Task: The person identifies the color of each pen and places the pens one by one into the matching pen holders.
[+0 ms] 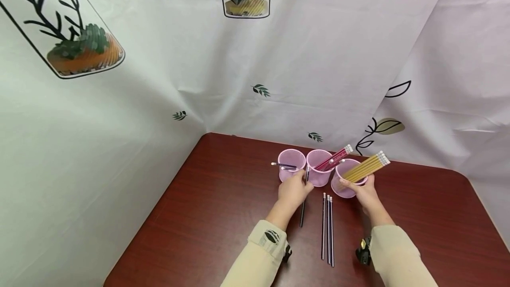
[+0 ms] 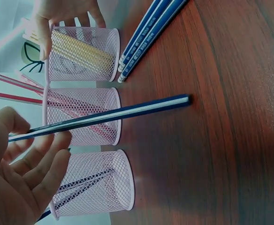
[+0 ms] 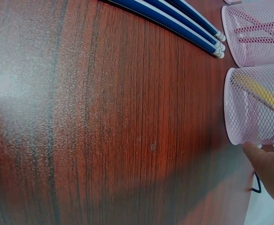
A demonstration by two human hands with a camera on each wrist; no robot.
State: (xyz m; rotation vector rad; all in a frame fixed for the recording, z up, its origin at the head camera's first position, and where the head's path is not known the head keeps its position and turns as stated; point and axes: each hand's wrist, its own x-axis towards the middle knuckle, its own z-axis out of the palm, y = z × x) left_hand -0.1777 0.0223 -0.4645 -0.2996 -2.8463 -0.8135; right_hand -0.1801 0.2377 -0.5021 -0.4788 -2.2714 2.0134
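Observation:
My left hand pinches a dark blue pencil with a pale stripe between thumb and fingers. That pencil slants in front of the cups, its lower end toward me. My right hand grips the right pink mesh pencil cup at its right side and rim. Yellow pencils lean to the right in this cup. Red pencils lean in the middle mesh cup. Beside my left hand, the left mesh cup holds blue pencils tilted leftward.
Three more dark blue pencils lie side by side on the brown wooden table, in front of the cups, eraser ends toward them. A white curtain with printed plants hangs behind the table and along its left side.

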